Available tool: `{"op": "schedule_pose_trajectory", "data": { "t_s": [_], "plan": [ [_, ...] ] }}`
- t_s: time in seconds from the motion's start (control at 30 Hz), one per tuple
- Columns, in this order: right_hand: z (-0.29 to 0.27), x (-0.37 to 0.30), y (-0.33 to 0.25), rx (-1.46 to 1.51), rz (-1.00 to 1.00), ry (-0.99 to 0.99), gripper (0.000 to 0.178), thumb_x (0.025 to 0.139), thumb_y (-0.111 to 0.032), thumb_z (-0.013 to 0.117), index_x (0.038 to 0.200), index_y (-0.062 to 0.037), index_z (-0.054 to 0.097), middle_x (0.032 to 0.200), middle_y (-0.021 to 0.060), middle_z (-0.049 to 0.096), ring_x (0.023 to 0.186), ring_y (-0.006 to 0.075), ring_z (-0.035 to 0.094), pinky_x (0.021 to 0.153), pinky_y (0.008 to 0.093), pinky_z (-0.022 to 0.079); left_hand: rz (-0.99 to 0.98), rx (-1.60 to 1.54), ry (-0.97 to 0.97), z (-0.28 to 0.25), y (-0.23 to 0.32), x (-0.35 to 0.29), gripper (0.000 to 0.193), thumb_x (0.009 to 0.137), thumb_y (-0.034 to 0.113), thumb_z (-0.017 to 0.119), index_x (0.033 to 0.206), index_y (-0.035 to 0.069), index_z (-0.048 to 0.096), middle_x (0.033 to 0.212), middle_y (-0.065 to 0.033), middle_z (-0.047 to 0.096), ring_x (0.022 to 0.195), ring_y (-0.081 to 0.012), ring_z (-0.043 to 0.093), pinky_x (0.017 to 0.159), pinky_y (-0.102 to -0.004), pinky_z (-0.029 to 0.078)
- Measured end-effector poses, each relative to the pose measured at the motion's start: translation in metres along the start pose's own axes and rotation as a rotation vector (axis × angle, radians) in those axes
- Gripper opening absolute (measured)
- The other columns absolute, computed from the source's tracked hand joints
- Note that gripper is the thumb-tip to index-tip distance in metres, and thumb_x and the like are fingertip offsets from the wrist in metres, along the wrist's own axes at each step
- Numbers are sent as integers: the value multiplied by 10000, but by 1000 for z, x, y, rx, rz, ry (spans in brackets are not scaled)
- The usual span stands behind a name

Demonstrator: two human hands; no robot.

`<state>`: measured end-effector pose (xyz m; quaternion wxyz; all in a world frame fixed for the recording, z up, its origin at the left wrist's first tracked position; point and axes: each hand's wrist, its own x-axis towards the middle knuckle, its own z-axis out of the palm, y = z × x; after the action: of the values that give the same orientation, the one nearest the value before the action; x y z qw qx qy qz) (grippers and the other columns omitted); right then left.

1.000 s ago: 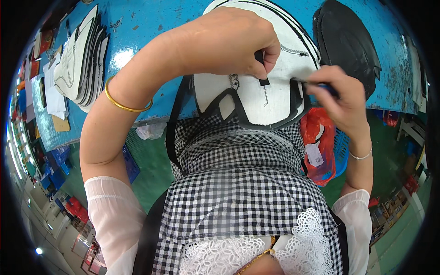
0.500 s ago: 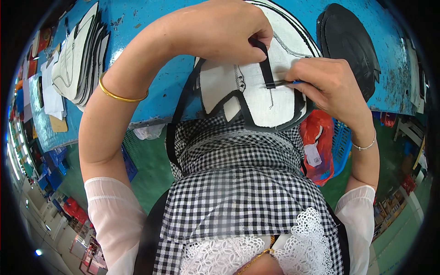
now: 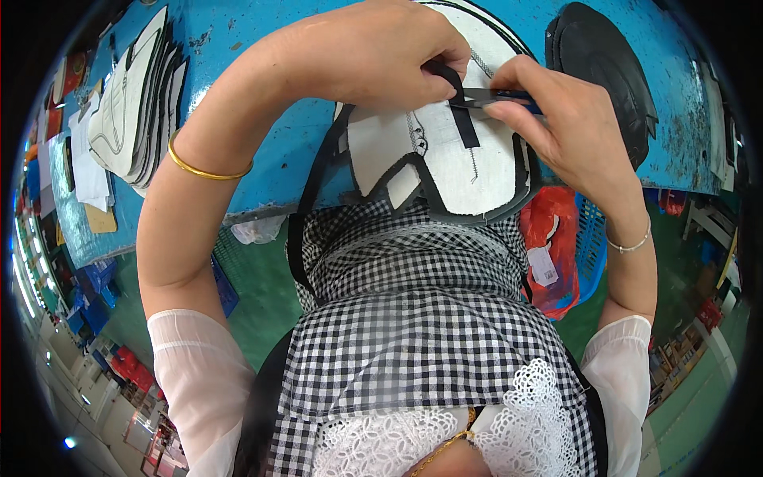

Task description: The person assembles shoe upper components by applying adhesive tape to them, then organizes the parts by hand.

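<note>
Between the fingers of my left hand (image 3: 397,60) is pinched the upper end of a black strip (image 3: 463,127). The strip lies over a white, black-edged shoe-upper-like piece (image 3: 457,184) with stitch lines and a notched lower edge. My right hand (image 3: 568,119) is closed around small thread snips (image 3: 486,99). Their dark blades reach across the strip just below my left fingertips; whether they cut into it cannot be made out. Part of the white piece is hidden under both hands.
A stack of similar white and black pieces (image 3: 131,111) stands on the blue table (image 3: 274,171) at left. Dark oval pieces (image 3: 600,75) lie at right. Below the table edge are a red plastic bag (image 3: 552,254) and a blue basket (image 3: 590,246).
My right hand has moved up and away from me with the snips, from the strip's lower end to near my left fingertips. My left hand keeps its pinch.
</note>
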<state>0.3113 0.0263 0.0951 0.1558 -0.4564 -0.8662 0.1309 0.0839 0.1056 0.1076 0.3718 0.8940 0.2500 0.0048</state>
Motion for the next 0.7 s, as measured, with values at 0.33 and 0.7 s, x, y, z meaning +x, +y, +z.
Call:
{"op": "schedule_pose_trajectory", "data": {
  "t_s": [0.33,0.7],
  "plan": [
    [-11,-8,-20,88,-44,57,183,826,-163,693,964,-88,598,834,56,652,664,215,653,584,333,514,-66,-456,98,-13,-8,-12,131,899,134,682,922,5,669,719,6,627,663,-49,497,625,-215,399],
    [28,-8,-58,-217,-58,68,317,826,-125,703,1112,-18,615,1091,117,692,480,174,546,446,267,442,106,-615,540,-65,6,-31,227,971,214,635,1071,30,721,647,8,633,458,3,395,400,-159,256]
  ]
}}
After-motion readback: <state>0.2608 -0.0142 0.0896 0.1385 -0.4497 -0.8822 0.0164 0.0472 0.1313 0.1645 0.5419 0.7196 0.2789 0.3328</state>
